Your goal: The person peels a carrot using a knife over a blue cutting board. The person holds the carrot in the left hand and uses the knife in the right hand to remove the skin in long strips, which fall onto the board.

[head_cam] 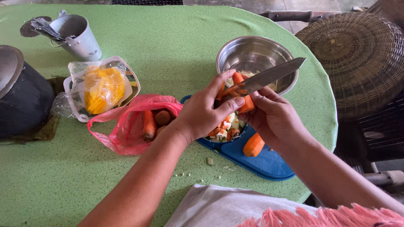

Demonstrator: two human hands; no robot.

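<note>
Green speckled cloth covers the round table [176,46], and the person's two hands meet above its right half. The left hand [202,113] has its fingers curled around a carrot [245,98], thumb pressed along its lower end, holding it upright over a bowl of scraps [225,128] filled with orange peelings and pale cut bits. The right hand [271,115] is closed on the handle of a knife [273,75], whose broad grey blade points up and to the right and rests against the carrot's upper end.

Under the hands lies a blue cutting board [265,162], and a short carrot piece [253,145] lies on it just beside the right wrist. Behind the knife stands a steel bowl [252,54], shiny, with some pale pieces at the bottom.

Left of the left hand sits a pink plastic bag [122,126], open at the mouth, with whole carrots and a brown round vegetable inside. Beyond it is a clear plastic tray [128,73], rectangular with rounded corners, holding a clear bag of yellow food [103,88]. A small metal bucket [82,38] with utensils stands at the far left, and a dark pot [23,101] with a lid sits at the left edge. A woven basket [357,59] lies off the table to the right.
</note>
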